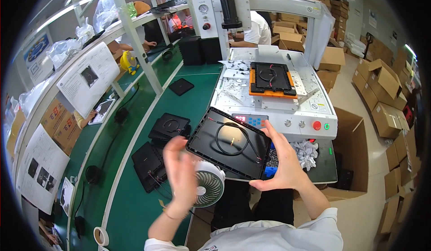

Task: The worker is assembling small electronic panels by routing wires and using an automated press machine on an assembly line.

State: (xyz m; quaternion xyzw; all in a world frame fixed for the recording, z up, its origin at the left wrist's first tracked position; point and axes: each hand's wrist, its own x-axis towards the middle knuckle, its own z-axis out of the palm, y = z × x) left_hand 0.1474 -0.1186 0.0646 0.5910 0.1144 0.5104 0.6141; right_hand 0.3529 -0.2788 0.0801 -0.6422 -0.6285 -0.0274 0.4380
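Observation:
A rectangular black plastic casing (204,136) is held tilted in front of me, its open side showing. A thin black cable (217,136) is looped inside it, around a small brass-coloured piece (232,141). My right hand (287,163) grips the casing's right side, thumb along the lower edge and fingers at the upper corner. Beside its left edge is my left hand (179,174), smeared by motion, so its finger contact is unclear. Below the casing, a small round fan (208,188) is partly covered by my left hand and the casing.
Similar black casings (168,126) lie on the green bench (128,210) at left. A white machine (274,111) carries another casing on an orange fixture (256,90). Tape (101,236) lies near the front. Cardboard boxes (379,116) crowd the right floor. Other people work farther back.

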